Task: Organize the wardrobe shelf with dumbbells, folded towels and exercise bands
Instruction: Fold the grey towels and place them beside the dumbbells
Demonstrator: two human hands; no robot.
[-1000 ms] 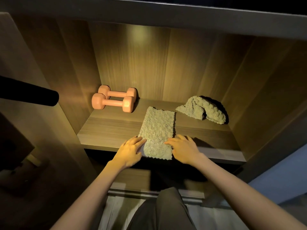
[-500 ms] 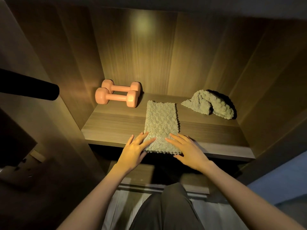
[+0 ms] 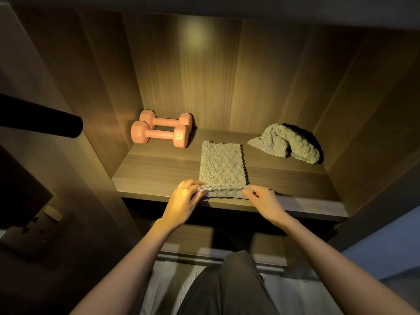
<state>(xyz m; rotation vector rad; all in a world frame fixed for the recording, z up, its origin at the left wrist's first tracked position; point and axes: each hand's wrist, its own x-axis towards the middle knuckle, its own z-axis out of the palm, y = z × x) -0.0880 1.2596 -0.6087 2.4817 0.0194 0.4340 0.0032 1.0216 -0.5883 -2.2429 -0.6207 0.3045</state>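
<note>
Dumbbells: two are showing, both salmon-pink, namely the front dumbbell [image 3: 159, 135] and the back dumbbell [image 3: 167, 120]. Towels: two are showing, both grey-green, namely one flat towel [image 3: 221, 167] and one crumpled towel [image 3: 286, 144]. Shelf [image 3: 154, 176]: one, wooden, is carrying these four items. Grips: two are showing, the left grip [image 3: 184, 201] and the right grip [image 3: 266, 202]. Bare forearms: two are showing, the left forearm [image 3: 127, 258] and the right forearm [image 3: 318, 246]. Dark rod [image 3: 41, 119]: one is jutting in at the left edge. Trouser leg [image 3: 227, 287]: one, dark, is showing at the bottom edge.
</note>
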